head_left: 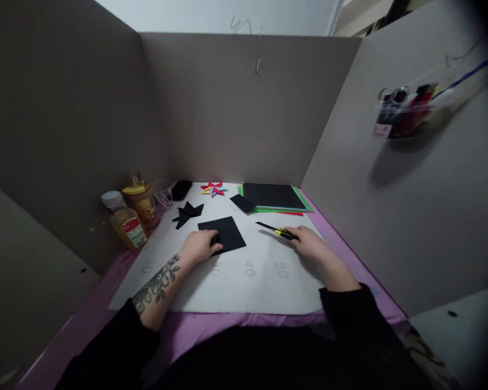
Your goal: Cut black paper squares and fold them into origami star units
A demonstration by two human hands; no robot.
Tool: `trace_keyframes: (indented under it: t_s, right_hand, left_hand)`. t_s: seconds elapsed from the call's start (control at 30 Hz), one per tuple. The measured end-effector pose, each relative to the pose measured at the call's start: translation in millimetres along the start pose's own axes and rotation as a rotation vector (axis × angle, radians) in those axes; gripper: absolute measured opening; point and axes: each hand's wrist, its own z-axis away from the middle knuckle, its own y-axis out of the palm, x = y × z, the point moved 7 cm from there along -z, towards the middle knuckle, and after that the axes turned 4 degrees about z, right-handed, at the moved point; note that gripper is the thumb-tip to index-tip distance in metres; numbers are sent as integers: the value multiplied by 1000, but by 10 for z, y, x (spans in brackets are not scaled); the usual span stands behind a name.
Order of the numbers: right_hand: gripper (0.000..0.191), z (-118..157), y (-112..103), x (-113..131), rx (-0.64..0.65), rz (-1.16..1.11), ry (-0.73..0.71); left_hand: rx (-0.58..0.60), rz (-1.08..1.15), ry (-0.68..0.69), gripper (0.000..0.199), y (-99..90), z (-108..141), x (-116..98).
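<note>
A black paper square (pixel 230 234) lies on the white sheet (pixel 236 292), and my left hand (pixel 201 245) rests on its left part, fingers bent at the paper. Whether the fingers pinch it I cannot tell. To the right, my right hand (pixel 305 238) is closed round a yellow and black utility knife (pixel 282 233), its blade pointing left. Folded black paper pieces (pixel 188 212) lie behind my left hand. A smaller black piece (pixel 242 203) touches the front left of the stacked coloured sheets (pixel 274 195).
At the left stand a white-capped bottle (pixel 126 221) and a yellow-lidded jar (pixel 141 201). A black object (pixel 182 190) and a colourful folded paper star (pixel 213 189) lie at the back. Grey panels enclose three sides; a holder with tools (pixel 406 116) hangs at right.
</note>
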Motion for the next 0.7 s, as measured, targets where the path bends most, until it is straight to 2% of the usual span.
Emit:
trace_keyframes:
  t_s: [0.07,0.1,0.17,0.27,0.37,0.47,0.53,0.57,0.63,0.7]
  right_hand:
    - [47,-8,81,-157,-18,109,121]
    - [48,-14,117,-150,-23,138,151]
    - [50,-37,152,13,-41,148,146]
    - [53,-83,135,534,-57,99,-13]
    - [59,-90,130,1186,-17,37,-235]
    - [68,-75,149,1756,-16,31,-394]
    - [63,-126,195,1990,21,38,-449]
    - [54,-196,212,2037,50,37,-449]
    - [34,-453,188,1978,78,12,-386]
    - [25,-852,36,1745,-12,-50,-244]
  left_hand:
    - [-7,21,36,62,11,51,-13]
    - [7,37,37,69,26,60,-12]
    - [61,97,21,79,72,49,9]
    - [112,189,28,81,125,3,45]
    - [53,221,40,71,128,-17,64]
    - [-18,322,101,53,99,27,-10]
    - [-27,461,161,33,60,70,-70]
    - [-46,528,172,24,22,84,-69]
    - [-165,628,124,13,-101,89,40]
    - [-355,696,0,12,-234,89,266]
